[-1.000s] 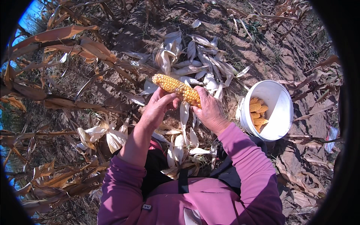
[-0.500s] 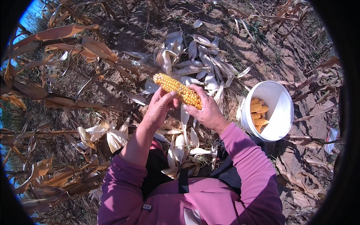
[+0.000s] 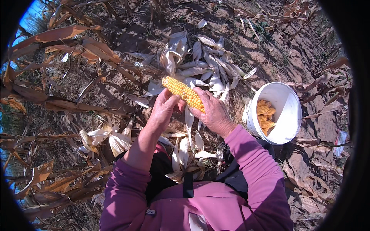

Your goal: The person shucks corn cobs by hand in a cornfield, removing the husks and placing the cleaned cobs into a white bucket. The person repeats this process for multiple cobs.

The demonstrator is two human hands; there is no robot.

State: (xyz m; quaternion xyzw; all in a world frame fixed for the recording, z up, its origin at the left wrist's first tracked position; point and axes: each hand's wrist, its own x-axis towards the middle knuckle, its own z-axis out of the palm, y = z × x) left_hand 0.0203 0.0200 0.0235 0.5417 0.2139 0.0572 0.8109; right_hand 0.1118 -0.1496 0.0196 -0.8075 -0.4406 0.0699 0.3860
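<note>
A bare yellow ear of corn [image 3: 184, 92] is held in front of me, slanting from upper left to lower right, with some paler kernels showing. My right hand [image 3: 215, 115] grips its lower right end, thumb beneath and fingers over the top. My left hand [image 3: 162, 109] is closed against the ear's lower left side, thumb by the kernels and the other fingers partly hidden. Below and beyond the ear lie pale loose husks [image 3: 217, 69].
To my right stands a white bucket [image 3: 291, 111] with several yellow ears [image 3: 265, 113] inside. Dry corn stalks [image 3: 58, 102] crowd the left side. More husks [image 3: 184, 152] lie between my legs, and dry leaves cover soil on the right.
The ear has turned slightly in my hands, its upper left tip shifting a little to the right. Both hands stay on it, and the bucket looks unchanged.
</note>
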